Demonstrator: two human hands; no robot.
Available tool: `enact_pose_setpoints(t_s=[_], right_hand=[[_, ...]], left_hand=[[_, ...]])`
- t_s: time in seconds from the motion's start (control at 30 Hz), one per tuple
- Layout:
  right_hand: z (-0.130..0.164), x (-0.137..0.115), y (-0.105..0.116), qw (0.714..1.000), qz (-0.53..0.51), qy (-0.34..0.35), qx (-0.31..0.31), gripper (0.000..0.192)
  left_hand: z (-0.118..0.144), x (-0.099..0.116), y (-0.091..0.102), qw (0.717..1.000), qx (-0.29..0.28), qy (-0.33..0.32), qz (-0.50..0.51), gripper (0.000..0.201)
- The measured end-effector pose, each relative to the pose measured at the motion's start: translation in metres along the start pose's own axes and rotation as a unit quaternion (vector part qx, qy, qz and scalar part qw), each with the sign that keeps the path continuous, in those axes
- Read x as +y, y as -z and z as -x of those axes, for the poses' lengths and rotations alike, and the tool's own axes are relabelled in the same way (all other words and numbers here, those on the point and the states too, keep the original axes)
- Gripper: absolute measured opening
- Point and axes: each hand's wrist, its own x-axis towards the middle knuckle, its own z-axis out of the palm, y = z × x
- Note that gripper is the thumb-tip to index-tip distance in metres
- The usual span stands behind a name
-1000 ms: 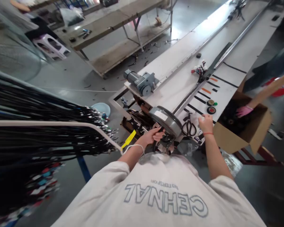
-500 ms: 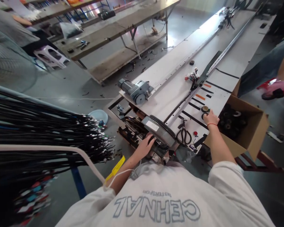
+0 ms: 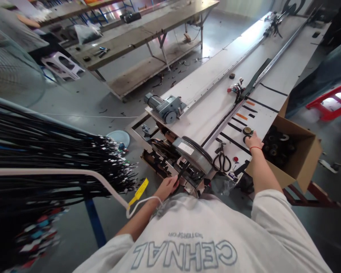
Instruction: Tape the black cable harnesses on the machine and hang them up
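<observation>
My left hand [image 3: 169, 186] is closed at the near edge of the machine, fingers pinched on a black tape strip [image 3: 182, 170] that runs up toward a tape-winding machine [image 3: 194, 151] with a dark round wheel. On the right side of the white bench, my right hand [image 3: 254, 141] is closed on a black tape roll [image 3: 246, 139], which its fingers partly cover. Just beyond it lies another tape roll [image 3: 247, 131] with a tan core. Black-handled scissors [image 3: 222, 162] rest between the machine and my right arm, near a small red round object [image 3: 235, 159].
A cardboard box [image 3: 308, 151] of black rolls stands at the bench's right. Black and orange strips cross the white bench [image 3: 207, 121]. A grey motor [image 3: 166, 108] sits at its left corner. Bundled black cables [image 3: 59, 151] hang at left; a red stool [image 3: 332, 102] is at right.
My left hand has drawn back from the machine toward my body, and the black strip now shows in its fingers. My right hand stays at the roll. The other person's hand at right has left view.
</observation>
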Motion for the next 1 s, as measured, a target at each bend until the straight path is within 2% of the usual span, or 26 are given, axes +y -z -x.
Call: enact_pose_setpoints(t_s=[0.07,0.13,0.23,0.33,0.47,0.53,0.6,0.67,0.73,0.77,0.8,0.87,0.9,0.93,1.0], right_hand=[[-0.001,0.0,0.001,1.0,-0.004,-0.003,-0.001,0.065],[-0.002,0.0,0.001,1.0,-0.005,-0.004,-0.005,0.065],[-0.001,0.0,0.001,1.0,-0.006,-0.005,-0.012,0.065],[0.001,0.0,0.0,1.0,-0.006,-0.003,-0.008,0.065],[-0.002,-0.001,0.003,1.0,-0.003,0.0,-0.004,0.064],[-0.004,-0.005,0.01,1.0,-0.004,-0.004,-0.01,0.062],[0.006,-0.013,0.018,1.0,-0.024,0.01,0.014,0.058],[0.035,-0.026,0.023,0.99,-0.089,0.079,0.079,0.054],[0.09,-0.039,0.02,0.953,-0.185,0.2,0.133,0.049],[0.124,-0.046,0.015,0.93,-0.224,0.262,0.129,0.044],[0.161,-0.052,0.007,0.907,-0.252,0.322,0.1,0.038],[0.23,-0.067,-0.016,0.841,-0.293,0.454,-0.013,0.027],[0.257,-0.076,-0.03,0.808,-0.31,0.497,-0.061,0.026],[0.277,-0.087,-0.045,0.792,-0.313,0.518,-0.082,0.029],[0.295,-0.11,-0.074,0.808,-0.309,0.495,-0.076,0.032]], left_hand=[[-0.001,-0.009,0.006,0.995,-0.088,0.033,0.018,0.07],[-0.002,-0.014,0.012,0.992,-0.124,0.026,-0.011,0.07],[-0.001,-0.013,0.015,0.995,-0.077,-0.036,-0.047,0.065],[0.0,-0.008,0.013,0.997,-0.027,-0.068,-0.015,0.065],[-0.007,-0.003,0.01,0.997,-0.027,-0.073,0.02,0.068],[-0.015,-0.002,0.01,0.997,-0.043,-0.065,0.004,0.067],[-0.022,-0.002,0.008,0.997,-0.034,-0.065,-0.034,0.063],[-0.027,-0.002,0.007,0.994,0.009,-0.088,-0.069,0.058],[-0.031,-0.001,0.006,0.988,0.065,-0.116,-0.081,0.055],[-0.031,0.001,0.006,0.986,0.087,-0.122,-0.079,0.054],[-0.031,0.003,0.008,0.984,0.102,-0.126,-0.074,0.054],[-0.03,0.008,0.013,0.983,0.109,-0.135,-0.058,0.055],[-0.029,0.01,0.016,0.983,0.103,-0.144,-0.051,0.055],[-0.028,0.012,0.019,0.983,0.094,-0.154,-0.044,0.055],[-0.026,0.016,0.024,0.982,0.083,-0.167,-0.029,0.056]])
